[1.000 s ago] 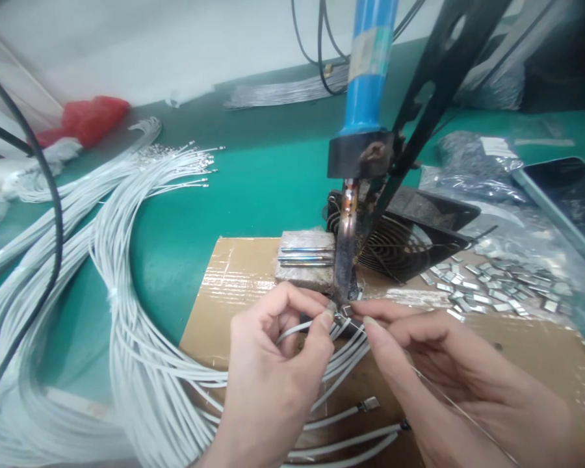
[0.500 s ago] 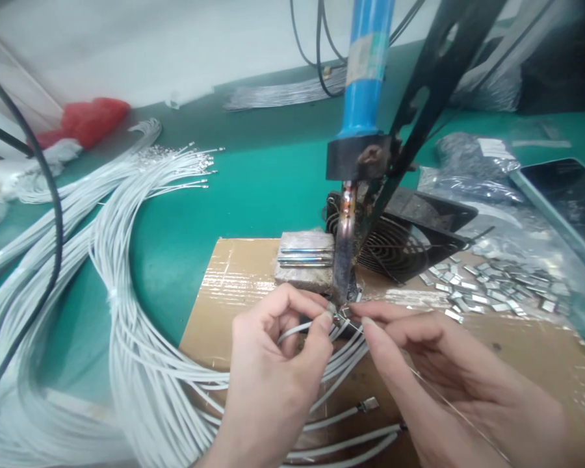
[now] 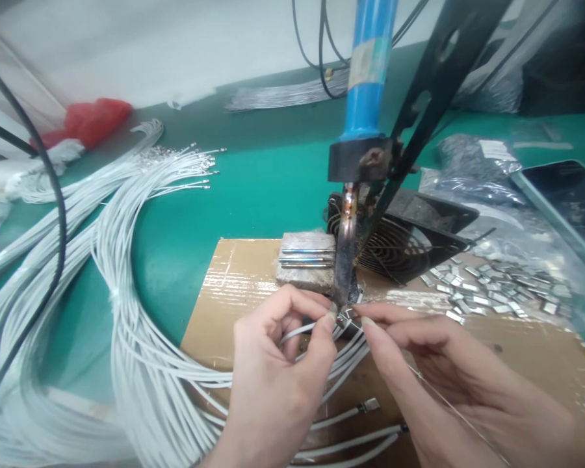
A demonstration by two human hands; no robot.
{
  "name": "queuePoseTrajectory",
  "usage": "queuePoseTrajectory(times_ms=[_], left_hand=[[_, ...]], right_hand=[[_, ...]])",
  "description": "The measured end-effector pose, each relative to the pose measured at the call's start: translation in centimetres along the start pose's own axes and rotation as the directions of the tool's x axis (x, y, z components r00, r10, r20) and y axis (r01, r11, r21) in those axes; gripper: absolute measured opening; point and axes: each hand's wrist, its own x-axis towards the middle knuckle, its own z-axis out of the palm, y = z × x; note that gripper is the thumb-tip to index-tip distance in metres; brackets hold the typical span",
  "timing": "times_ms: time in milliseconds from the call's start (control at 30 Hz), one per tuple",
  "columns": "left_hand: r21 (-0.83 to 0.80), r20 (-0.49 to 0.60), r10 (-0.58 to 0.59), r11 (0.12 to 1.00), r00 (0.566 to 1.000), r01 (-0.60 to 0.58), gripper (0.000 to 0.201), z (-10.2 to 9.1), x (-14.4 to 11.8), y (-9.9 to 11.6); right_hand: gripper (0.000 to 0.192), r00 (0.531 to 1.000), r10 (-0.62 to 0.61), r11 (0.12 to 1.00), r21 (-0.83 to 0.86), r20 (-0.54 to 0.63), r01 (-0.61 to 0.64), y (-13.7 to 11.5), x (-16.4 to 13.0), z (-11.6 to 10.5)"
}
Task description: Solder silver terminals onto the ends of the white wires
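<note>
Thumb and forefinger of my left hand (image 3: pixel 285 364) pinch a white cable (image 3: pixel 297 330) near its end. A small metal connector (image 3: pixel 344 315) sits at that end, right under the soldering iron tip (image 3: pixel 342 286); fingertips partly hide it. The blue-handled soldering iron (image 3: pixel 370 84) is clamped pointing downward. Between thumb and forefinger, my right hand (image 3: pixel 448 364) grips a thin solder wire (image 3: pixel 453 406), which trails back below the palm. Its front end is by the connector; whether it touches the tip I cannot tell. More white cables pass beneath both hands.
A large bundle of white cables (image 3: pixel 127 325) curves along the left. A grey block with metal rods (image 3: pixel 307 260) and a black fan (image 3: pixel 400 240) stand behind the hands. Loose metal connector shells (image 3: pixel 502 286) lie on the cardboard (image 3: pixel 214 292) at right, near a phone-like device (image 3: pixel 565 201).
Both hands keep their grips and have barely moved. The whole view has shifted very slightly.
</note>
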Motion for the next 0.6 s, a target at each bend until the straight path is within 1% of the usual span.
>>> queuePoseTrajectory(times_ms=[67, 100, 233, 300, 467, 600], left_hand=[[0.001, -0.006, -0.003, 1.0, 1.0, 0.003, 0.015, 0.1, 0.0, 0.0], [0.003, -0.01, -0.005, 1.0, 1.0, 0.005, 0.015, 0.1, -0.1, 0.1], [-0.001, -0.02, -0.005, 1.0, 1.0, 0.005, 0.016, 0.1, -0.1, 0.1], [0.001, -0.017, 0.003, 1.0, 1.0, -0.003, 0.016, 0.1, -0.1, 0.0], [-0.024, -0.023, -0.003, 1.0, 1.0, 0.002, 0.016, 0.1, -0.1, 0.0], [-0.058, -0.024, -0.033, 0.998, 0.999, 0.031, 0.017, 0.2, -0.1, -0.1]], right_hand=[[0.009, 1.0, 0.005, 1.0, 0.006, 0.008, -0.005, 0.2, 0.0, 0.0], [0.009, 1.0, 0.017, 1.0, 0.008, -0.011, -0.017, 0.2, -0.1, 0.1], [0.026, 0.985, 0.082, 0.997, 0.009, -0.149, -0.081, 0.1, -0.1, 0.7], [0.03, 0.981, 0.088, 0.996, 0.014, -0.172, -0.087, 0.1, 0.0, 1.1], [0.029, 0.982, 0.083, 0.997, 0.01, -0.172, -0.083, -0.1, -0.1, 1.2], [0.017, 0.995, 0.017, 0.999, -0.035, -0.096, -0.02, -0.2, -0.4, 0.7]])
